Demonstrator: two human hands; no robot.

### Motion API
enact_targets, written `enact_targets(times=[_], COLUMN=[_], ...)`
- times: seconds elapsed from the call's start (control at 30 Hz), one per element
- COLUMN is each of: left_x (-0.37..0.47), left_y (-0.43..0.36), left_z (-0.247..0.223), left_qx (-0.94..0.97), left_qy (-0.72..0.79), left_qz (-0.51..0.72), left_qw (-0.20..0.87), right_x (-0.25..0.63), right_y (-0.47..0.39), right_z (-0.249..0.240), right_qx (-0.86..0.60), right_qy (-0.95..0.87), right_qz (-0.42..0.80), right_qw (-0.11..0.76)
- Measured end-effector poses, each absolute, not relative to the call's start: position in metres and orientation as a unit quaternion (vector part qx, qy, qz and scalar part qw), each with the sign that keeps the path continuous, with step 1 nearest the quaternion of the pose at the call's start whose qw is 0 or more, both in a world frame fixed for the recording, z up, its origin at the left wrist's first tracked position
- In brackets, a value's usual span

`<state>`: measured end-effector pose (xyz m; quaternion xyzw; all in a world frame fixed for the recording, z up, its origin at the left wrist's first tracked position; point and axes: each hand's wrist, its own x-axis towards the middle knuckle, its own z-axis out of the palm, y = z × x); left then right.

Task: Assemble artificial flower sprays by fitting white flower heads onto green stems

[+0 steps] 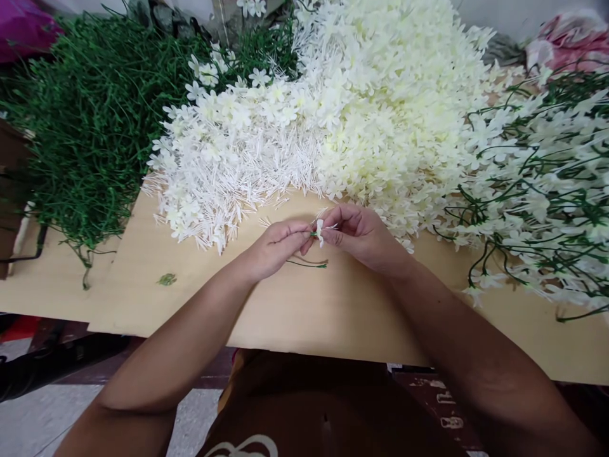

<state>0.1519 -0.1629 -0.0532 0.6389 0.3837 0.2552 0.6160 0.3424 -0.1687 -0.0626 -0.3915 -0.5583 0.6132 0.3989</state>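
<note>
Across the tan, smooth-faced worktop [309,311] we go, a pale wall behind it, and all the action is near the front edge! The left hand [280,244] has its grip pinching a thin, dark green plastic-looking stem [313,235]; the right hand [359,238] has its grip pinched at a small white artificial flower [320,232], held between the two sets of fingertips, petals right against the green tip. Exact contact is partly hidden by fingers. Good technique here, I'd judge: hold the stem close to its tip so it can't bend, line it up with the flower's centre, and press gently without creasing petals.

Now the count! Two hands, one flower between them, one slender green strand [307,264] showing below the left hand, one small green scrap [166,279]. Beyond: one bushy green stem heap [95,127], one great white-and-cream blossom heap [380,127], one spread of green-stemmed white flowers [537,178], each too dense to number.
</note>
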Motion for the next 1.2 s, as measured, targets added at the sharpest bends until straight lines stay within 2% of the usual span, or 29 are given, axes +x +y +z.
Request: enact_targets(times=[0.63, 0.97, 1.2], left_x=[0.1493, 0.1537, 0.1592], left_y=[-0.1623, -0.1580, -0.1609], left_z=[-0.0538, -0.0497, -0.0567], left_qx=[0.689, 0.644, 0.646], left_qy=[0.332, 0.410, 0.411], left_qz=[0.226, 0.248, 0.285], left_qw=[0.603, 0.596, 0.577], right_x=[0.3364, 0.3381, 0.3337], right_y=[-0.1725, -0.1679, -0.1730], right_z=[-0.0685, -0.0671, -0.0698], right_qx=[-0.431, -0.435, -0.446], right_qy=[-0.563, -0.551, -0.558], right_qz=[0.572, 0.568, 0.555], right_qw=[0.413, 0.429, 0.426])
